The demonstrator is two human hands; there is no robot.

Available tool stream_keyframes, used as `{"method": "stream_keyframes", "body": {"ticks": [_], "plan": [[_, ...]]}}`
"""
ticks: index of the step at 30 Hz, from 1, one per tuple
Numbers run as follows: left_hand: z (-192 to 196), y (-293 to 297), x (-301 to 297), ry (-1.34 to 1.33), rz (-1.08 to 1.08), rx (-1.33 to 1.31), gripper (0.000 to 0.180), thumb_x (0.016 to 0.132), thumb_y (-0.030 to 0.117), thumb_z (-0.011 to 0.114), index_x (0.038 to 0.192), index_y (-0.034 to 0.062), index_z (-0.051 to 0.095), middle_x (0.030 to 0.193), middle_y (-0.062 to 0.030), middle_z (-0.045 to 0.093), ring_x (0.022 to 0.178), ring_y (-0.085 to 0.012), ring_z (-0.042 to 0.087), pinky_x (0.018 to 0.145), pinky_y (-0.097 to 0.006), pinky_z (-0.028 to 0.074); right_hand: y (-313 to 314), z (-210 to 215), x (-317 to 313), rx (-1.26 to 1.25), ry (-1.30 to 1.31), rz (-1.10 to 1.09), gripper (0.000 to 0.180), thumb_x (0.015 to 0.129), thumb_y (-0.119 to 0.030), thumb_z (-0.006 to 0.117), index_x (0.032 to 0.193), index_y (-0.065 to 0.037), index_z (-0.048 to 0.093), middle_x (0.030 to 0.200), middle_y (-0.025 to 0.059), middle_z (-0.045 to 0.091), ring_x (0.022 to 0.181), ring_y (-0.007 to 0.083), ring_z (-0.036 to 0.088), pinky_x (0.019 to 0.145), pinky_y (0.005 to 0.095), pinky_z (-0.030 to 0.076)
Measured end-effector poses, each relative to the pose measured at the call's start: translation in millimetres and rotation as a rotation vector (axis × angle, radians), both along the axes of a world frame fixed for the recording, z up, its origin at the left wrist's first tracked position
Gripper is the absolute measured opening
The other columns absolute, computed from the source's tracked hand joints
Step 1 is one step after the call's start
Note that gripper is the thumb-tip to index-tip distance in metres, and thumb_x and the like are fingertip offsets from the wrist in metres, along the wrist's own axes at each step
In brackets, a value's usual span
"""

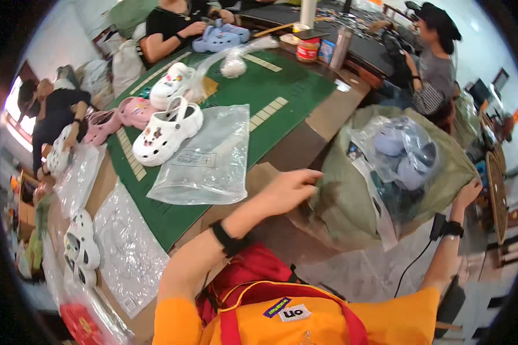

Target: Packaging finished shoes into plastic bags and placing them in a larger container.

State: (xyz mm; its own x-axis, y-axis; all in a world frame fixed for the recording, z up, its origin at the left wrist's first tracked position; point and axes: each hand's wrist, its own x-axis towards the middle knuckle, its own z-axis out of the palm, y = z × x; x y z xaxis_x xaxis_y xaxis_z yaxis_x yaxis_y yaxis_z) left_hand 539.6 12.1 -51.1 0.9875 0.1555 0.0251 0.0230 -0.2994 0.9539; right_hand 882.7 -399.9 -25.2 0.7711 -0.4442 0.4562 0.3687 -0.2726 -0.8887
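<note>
A large olive-green woven sack (342, 207) stands open at the right. Inside it, lilac clogs (411, 172) lie in a clear plastic bag (385, 135). My right hand (468, 194) grips the sack's rim on its far right side. Beside the sack's left edge is my left hand (290, 190), its fingers partly stretched toward the sack and nothing visible in them. On the table, a white clog (167, 131) with charms rests on a flat clear zip bag (207, 167). Another white clog (171, 86) stands just behind it, next to pink clogs (135, 112).
A green mat (296, 80) covers the table. More white clogs (82, 247) and clear bags (124, 247) lie on the left edge. Across the table a person handles blue clogs (216, 39). Other people sit at right and stand at left. A metal flask (342, 49) and a jar (307, 52) stand at the back.
</note>
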Motion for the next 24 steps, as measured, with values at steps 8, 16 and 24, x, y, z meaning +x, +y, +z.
{"method": "stream_keyframes", "body": {"ticks": [8, 16, 24], "plan": [[3.3, 14.9, -67.0, 0.003, 0.101, 0.020, 0.038, 0.082, 0.019, 0.053, 0.118, 0.0051, 0.052, 0.100, -0.0150, 0.062, 0.089, -0.0216, 0.061, 0.077, -0.031, 0.046, -59.8, -39.7, 52.4, -0.487, 0.199, -0.270, 0.047, 0.084, -0.016, 0.055, 0.123, 0.004, 0.040, 0.120, 0.0184, 0.051, 0.101, 0.0299, 0.054, 0.087, 0.0371, 0.040], [11.0, 8.6, -161.5, -0.014, 0.101, 0.181, 0.040, 0.085, 0.019, 0.052, 0.122, 0.0062, 0.047, 0.103, -0.0156, 0.059, 0.090, -0.0275, 0.058, 0.079, -0.034, 0.046, 253.6, -10.7, -102.0, -0.589, -0.042, 0.886, 0.033, 0.085, -0.012, 0.052, 0.116, -0.002, 0.049, 0.118, 0.0099, 0.050, 0.102, 0.0218, 0.051, 0.086, 0.0329, 0.040], [8.5, 10.5, -350.8, 0.303, 0.528, 0.318, 0.040, 0.084, 0.017, 0.053, 0.123, 0.0058, 0.048, 0.106, -0.0137, 0.058, 0.088, -0.0243, 0.059, 0.077, -0.032, 0.047, 417.4, -63.1, -353.5, -1.070, -0.573, 1.413, 0.047, 0.072, -0.017, 0.065, 0.115, -0.010, 0.047, 0.125, 0.0134, 0.044, 0.112, 0.0325, 0.043, 0.093, 0.0426, 0.033]]}}
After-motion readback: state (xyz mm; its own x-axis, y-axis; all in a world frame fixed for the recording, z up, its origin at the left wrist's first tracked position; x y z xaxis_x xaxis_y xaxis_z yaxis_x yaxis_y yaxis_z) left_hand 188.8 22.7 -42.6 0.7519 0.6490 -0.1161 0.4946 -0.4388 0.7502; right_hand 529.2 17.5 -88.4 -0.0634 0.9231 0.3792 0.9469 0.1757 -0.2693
